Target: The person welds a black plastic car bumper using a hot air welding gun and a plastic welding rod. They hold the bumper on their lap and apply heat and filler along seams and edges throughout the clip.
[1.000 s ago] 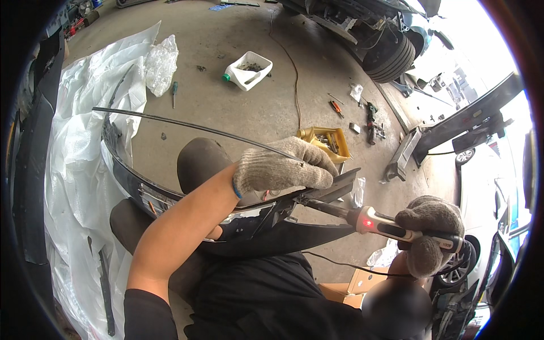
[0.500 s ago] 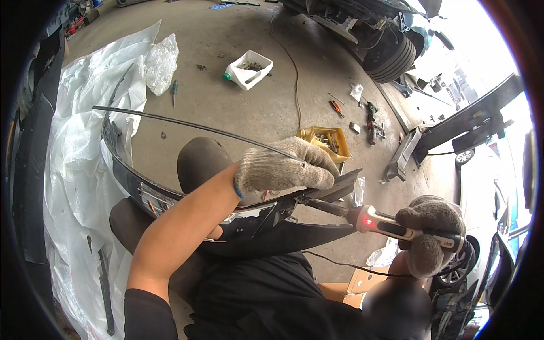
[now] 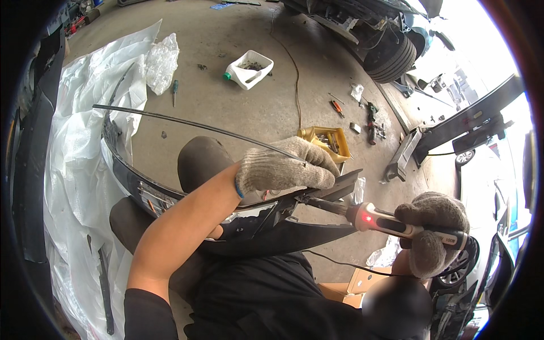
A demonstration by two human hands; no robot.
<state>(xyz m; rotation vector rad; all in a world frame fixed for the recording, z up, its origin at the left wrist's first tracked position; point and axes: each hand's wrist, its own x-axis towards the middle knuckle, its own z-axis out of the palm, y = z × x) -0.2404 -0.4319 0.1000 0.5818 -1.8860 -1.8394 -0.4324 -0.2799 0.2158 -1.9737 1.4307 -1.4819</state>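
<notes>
My left hand, in a knitted grey glove, is closed around a long thin black rod that sticks out to the left. It rests over the end of a curved black car bumper lying across my lap. My right hand, gloved too, grips the handle of a soldering iron with a lit red light. The iron's metal shaft points left, and its tip is at the bumper's torn-looking edge beside my left fingers. Exactly where the tip touches is hard to see.
White plastic sheeting covers the floor at left. Beyond my hands are a cut-open white jug, a screwdriver, a yellow container of tools and a car wheel. A black cord runs beneath the iron.
My right hand and the soldering iron have shifted very slightly, with the iron's body a touch further left and lower. My left hand, the rod and the bumper stay nearly still.
</notes>
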